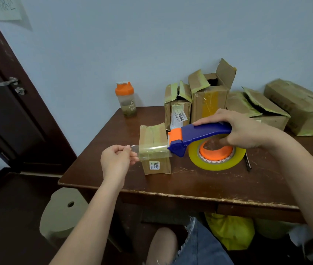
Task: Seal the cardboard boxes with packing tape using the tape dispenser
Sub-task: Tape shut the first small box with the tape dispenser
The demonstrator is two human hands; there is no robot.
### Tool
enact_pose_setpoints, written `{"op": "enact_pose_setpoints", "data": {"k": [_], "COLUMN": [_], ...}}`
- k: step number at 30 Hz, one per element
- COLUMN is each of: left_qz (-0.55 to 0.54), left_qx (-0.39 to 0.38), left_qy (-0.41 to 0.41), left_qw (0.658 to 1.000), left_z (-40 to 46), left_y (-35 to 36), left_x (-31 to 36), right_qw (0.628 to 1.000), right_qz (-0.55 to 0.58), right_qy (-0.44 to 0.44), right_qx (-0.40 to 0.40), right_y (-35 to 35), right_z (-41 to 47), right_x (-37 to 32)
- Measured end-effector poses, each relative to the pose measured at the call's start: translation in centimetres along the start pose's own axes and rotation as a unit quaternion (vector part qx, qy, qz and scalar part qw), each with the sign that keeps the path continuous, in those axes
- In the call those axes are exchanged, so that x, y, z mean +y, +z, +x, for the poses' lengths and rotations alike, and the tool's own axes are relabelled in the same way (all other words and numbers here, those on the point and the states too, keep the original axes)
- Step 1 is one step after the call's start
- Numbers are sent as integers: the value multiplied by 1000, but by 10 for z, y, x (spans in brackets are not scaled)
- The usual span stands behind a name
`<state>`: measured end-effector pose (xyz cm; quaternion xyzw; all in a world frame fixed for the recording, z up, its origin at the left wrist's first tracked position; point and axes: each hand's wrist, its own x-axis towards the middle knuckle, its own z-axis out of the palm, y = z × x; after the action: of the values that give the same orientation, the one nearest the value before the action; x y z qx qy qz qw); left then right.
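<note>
My right hand (241,129) grips the blue handle of the tape dispenser (195,136), which carries a yellowish tape roll (216,159) on an orange hub. Its orange-and-blue head sits just right of a small cardboard box (154,150) standing near the table's left front. A clear strip of tape (152,151) stretches from the head leftward across the front of the box. My left hand (116,161) pinches the strip's free end left of the box.
Several opened cardboard boxes (209,100) stand along the back and right of the dark wooden table (190,188). An orange-lidded shaker bottle (126,99) stands at the back left corner. A pen (247,162) lies right of the roll. A pale stool (64,211) is below left.
</note>
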<state>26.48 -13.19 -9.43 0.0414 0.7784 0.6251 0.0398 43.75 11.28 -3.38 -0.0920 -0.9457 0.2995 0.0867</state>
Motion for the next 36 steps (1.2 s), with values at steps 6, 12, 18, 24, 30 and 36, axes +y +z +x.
{"op": "enact_pose_setpoints", "data": {"k": [6,12,18,24,30,36], "left_qz": [10,1,0,5,10,37], "left_qx": [17,22,26,21,7,-64], "left_qy": [0,-2,-2,-4,-27,-91], "left_qw": [1000,1000,1000,1000,1000,993], "left_z": [-1,-1,-1,-1,2,14], "left_y": [4,7,8,7,9,3], "left_x": [1,3,3,2,-1,0], "right_qw": [1000,1000,1000,1000,999,998], "right_qz": [-1,9,19,21,29,49], "right_qy": [-2,5,5,9,23,33], "right_qx": [5,7,8,3,1,-3], "right_y": [3,3,5,7,11,25], "right_z": [2,-1,-1,0,1,7], "right_x": [1,2,6,8,11,20]}}
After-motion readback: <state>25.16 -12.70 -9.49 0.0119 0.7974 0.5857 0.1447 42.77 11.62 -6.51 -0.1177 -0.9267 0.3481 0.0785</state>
